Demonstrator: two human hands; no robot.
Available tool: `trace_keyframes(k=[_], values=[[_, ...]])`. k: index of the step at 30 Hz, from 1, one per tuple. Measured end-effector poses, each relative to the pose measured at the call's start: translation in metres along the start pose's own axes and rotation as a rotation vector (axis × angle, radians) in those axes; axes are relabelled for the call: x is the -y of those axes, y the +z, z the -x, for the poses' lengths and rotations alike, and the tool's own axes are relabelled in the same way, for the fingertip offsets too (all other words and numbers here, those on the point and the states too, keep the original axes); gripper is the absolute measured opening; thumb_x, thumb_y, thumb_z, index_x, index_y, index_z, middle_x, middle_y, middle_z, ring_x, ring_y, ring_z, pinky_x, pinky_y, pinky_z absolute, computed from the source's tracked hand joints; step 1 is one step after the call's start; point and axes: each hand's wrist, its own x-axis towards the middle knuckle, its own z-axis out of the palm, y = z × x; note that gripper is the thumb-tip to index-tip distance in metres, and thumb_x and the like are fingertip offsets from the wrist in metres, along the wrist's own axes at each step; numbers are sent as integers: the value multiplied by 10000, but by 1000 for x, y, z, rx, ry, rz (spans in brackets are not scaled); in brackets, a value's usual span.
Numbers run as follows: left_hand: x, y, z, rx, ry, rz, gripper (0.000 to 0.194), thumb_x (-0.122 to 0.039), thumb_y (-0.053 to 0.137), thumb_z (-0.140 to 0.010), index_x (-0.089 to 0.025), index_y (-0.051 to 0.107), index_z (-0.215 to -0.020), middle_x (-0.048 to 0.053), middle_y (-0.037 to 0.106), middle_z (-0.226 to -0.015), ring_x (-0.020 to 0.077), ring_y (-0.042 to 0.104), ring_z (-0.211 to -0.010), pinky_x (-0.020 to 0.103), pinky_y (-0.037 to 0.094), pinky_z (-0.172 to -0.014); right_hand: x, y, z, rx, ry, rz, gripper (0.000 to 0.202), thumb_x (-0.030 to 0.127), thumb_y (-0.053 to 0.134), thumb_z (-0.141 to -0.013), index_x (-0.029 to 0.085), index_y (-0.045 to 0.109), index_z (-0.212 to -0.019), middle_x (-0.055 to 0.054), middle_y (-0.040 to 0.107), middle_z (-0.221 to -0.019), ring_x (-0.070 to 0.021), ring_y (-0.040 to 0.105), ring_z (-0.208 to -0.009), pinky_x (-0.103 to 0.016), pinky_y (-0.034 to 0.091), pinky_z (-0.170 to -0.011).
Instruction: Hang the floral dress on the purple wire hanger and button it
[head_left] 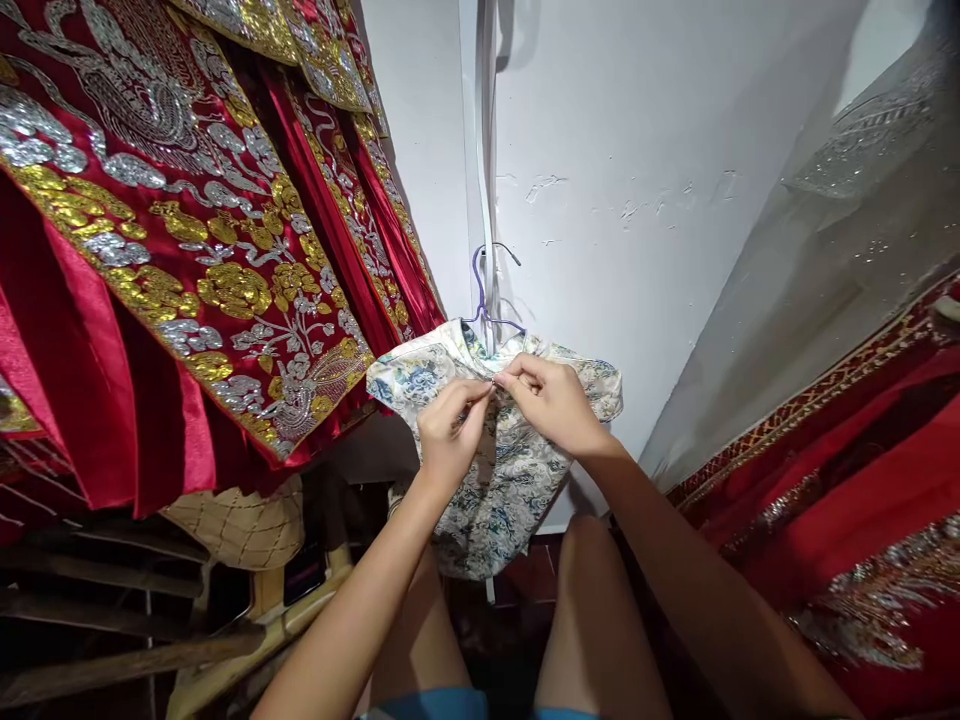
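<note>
A short-sleeved floral shirt (510, 500), white with blue and beige flowers, hangs on a purple hanger (480, 275) in front of the wall. My left hand (454, 420) pinches the shirt's front just below the collar. From the other side my right hand (551, 400) also pinches there, its fingertips meeting those of the left. A tiny dark spot, perhaps a button or fastener, shows between the fingertips; the fingers mostly hide it. Below my hands the shirt hangs down between my knees.
On the left hang red garments (240, 290) with gold and silver sequins. Beneath them stand a wooden chair (300, 610) and a quilted cream item (240, 520). A white cable strip (480, 120) runs down the wall (622, 130). Red embroidered cloth (847, 500) and clear plastic fill the right.
</note>
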Motion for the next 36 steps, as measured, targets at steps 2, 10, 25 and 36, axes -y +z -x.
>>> trace_keyframes(k=[2,10,25,36], values=[[-1,2,-2,38,4,-12,108,-83,624,-906,-177,668,-937,52,690,-862,146,639,-790,259,499,-692,-3,6,0,-97,-20,4,246,327,553,-946,208,565,-732,68,384,-521,-111,357,-495,-264,274,-530],[23,8,21,336,93,-221,149,-179,516,-979,-172,655,-926,63,683,-841,155,626,-728,257,434,-638,-2,3,-6,-285,28,-234,272,360,578,-948,215,530,-723,75,358,-507,-97,285,-452,-264,193,-471],[51,-12,-27,-38,-533,-328,659,-291,713,-780,-205,407,-1356,172,439,-1398,330,413,-1317,508,335,-1106,-4,-19,28,-76,183,-1114,400,503,651,-876,226,517,-620,49,308,-512,-121,327,-460,-249,341,-469],[123,-56,-26,-163,-856,-69,175,-342,491,-755,-183,558,-727,32,575,-696,220,574,-740,331,505,-745,-33,-27,26,-131,118,-1347,682,679,568,-848,214,280,-441,36,236,-410,-117,294,-393,-277,301,-458]])
